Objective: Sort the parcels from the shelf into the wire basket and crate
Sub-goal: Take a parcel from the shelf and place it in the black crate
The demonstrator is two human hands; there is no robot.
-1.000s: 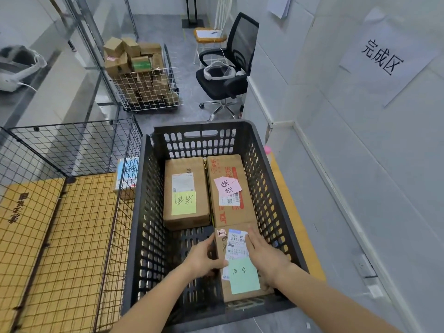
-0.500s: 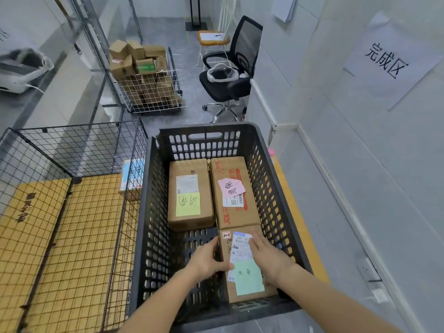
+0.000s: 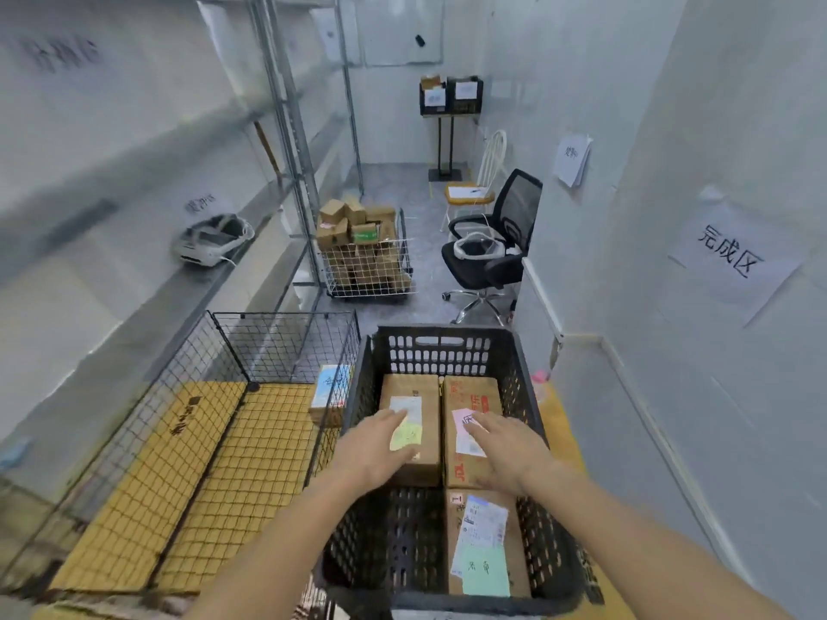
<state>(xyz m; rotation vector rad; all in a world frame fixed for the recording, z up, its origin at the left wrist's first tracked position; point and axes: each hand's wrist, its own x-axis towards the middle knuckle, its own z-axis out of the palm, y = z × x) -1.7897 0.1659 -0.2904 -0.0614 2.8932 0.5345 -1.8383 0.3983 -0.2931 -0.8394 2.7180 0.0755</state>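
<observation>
A black plastic crate (image 3: pixel 447 342) stands on the floor in front of me with three brown parcels in it. The nearest parcel (image 3: pixel 483 543), with a white label and green note, lies at the crate's front right. Behind it lie a parcel with a yellow note (image 3: pixel 420 396) and one with a pink note (image 3: pixel 474 396). My left hand (image 3: pixel 371 445) and my right hand (image 3: pixel 505 445) hover above the two far parcels, fingers straight, holding nothing. The black wire basket (image 3: pixel 250 351) to the left holds one small parcel (image 3: pixel 329 391) on yellow cardboard.
A metal shelf (image 3: pixel 188 279) runs along the left wall with a white headset on it. A wire cart (image 3: pixel 367 266) piled with brown boxes stands further back, next to a black office chair (image 3: pixel 492 252). The white wall on the right carries paper signs.
Both hands have let go of the green-note parcel, which now lies in the crate, and have lifted up and forward. My head has tilted up, showing more of the room.
</observation>
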